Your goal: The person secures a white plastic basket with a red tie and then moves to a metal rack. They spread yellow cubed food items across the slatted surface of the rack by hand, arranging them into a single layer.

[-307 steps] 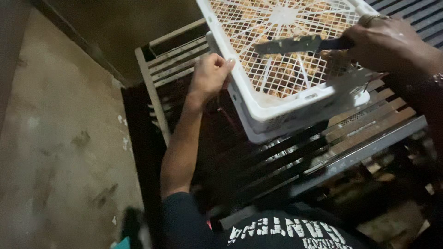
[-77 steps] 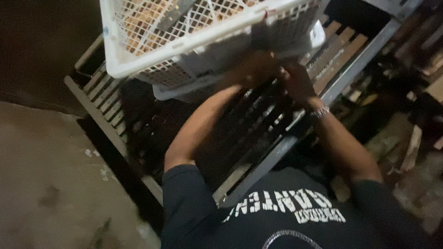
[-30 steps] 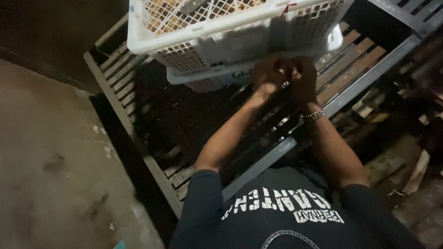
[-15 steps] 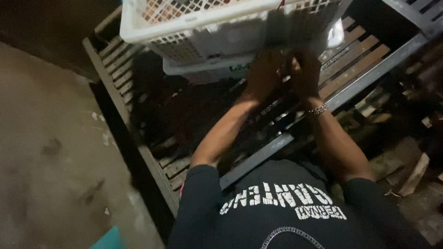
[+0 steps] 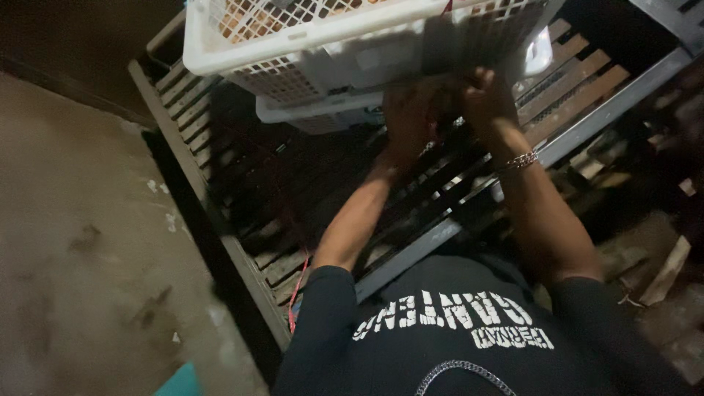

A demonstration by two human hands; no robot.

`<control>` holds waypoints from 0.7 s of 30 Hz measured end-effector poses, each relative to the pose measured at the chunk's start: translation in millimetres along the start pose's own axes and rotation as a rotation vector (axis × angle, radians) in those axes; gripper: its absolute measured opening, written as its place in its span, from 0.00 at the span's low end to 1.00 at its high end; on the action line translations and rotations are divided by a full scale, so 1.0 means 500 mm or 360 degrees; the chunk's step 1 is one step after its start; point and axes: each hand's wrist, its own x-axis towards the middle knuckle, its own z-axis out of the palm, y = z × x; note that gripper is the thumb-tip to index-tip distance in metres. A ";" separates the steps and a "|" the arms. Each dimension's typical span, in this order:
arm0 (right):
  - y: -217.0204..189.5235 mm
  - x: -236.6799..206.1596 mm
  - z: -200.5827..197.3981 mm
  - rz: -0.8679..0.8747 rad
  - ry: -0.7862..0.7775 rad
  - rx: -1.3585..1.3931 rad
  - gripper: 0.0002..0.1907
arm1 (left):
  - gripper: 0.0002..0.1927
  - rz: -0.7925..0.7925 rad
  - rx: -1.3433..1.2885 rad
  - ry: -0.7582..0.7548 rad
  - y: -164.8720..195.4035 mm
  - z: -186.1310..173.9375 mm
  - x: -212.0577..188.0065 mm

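Left hand (image 5: 411, 117) and right hand (image 5: 485, 99) met under crate (image 5: 308, 44) edge; fingers shadowed, grip indeterminable.

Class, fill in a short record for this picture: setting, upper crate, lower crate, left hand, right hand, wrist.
setting: slatted metal rack beside a concrete floor
upper crate: white lattice crate, tilted
lower crate: second white crate beneath it
left hand: left hand at the crates' near edge; grip unclear
right hand: right hand close beside it, fingers hidden
wrist: chain bracelet on the right wrist
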 end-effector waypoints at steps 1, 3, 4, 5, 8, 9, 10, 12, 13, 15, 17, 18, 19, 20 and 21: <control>0.012 0.015 0.007 -0.0300 0.0101 -0.0378 0.15 | 0.17 0.0019 0.0005 -0.0025 0.001 -0.008 0.004; 0.040 0.032 0.024 -0.0726 0.0235 -0.0713 0.17 | 0.15 0.0119 -0.0163 -0.0116 0.002 -0.025 0.005; 0.053 0.034 0.032 -0.0858 0.0269 -0.0673 0.16 | 0.14 0.0171 -0.0247 -0.0153 0.001 -0.032 0.003; 0.063 0.042 0.037 -0.0990 0.0301 -0.0631 0.15 | 0.13 0.0087 -0.0306 -0.0248 0.000 -0.036 -0.001; 0.077 0.045 0.041 -0.1475 0.0953 -0.1518 0.11 | 0.11 -0.0135 -0.0472 -0.0414 -0.002 -0.041 -0.026; 0.081 0.041 0.042 -0.1348 0.0813 -0.1263 0.08 | 0.11 -0.0181 -0.0525 -0.0391 0.000 -0.045 -0.041; 0.084 0.036 0.041 -0.1217 0.0675 -0.1009 0.08 | 0.12 -0.0227 -0.0578 -0.0367 0.003 -0.049 -0.057; 0.084 0.021 0.038 -0.0949 0.0541 -0.0579 0.10 | 0.13 -0.0320 -0.0467 -0.0500 0.002 -0.056 -0.071; 0.083 0.010 0.037 -0.0806 0.0521 -0.0406 0.08 | 0.14 -0.0372 -0.0413 -0.0567 0.005 -0.063 -0.078; 0.078 -0.009 0.038 -0.0889 0.0459 -0.0366 0.09 | 0.16 -0.0283 -0.0595 -0.0603 0.016 -0.086 -0.086; 0.075 -0.024 0.045 -0.1319 0.0401 -0.0632 0.12 | 0.12 -0.0055 -0.0696 -0.0524 0.033 -0.105 -0.079; 0.075 -0.026 0.050 -0.1361 0.0389 -0.0932 0.09 | 0.09 0.0097 -0.0709 -0.0441 0.044 -0.108 -0.073; 0.075 -0.028 0.059 -0.1389 0.0369 -0.1233 0.12 | 0.08 0.0245 -0.0724 -0.0364 0.059 -0.111 -0.072; 0.075 -0.026 0.070 -0.1415 0.0353 -0.1535 0.17 | 0.06 0.0113 -0.1003 -0.0369 0.074 -0.108 -0.074; 0.077 -0.021 0.078 -0.1301 0.0273 -0.1597 0.15 | 0.07 -0.0008 -0.1279 -0.0368 0.088 -0.097 -0.076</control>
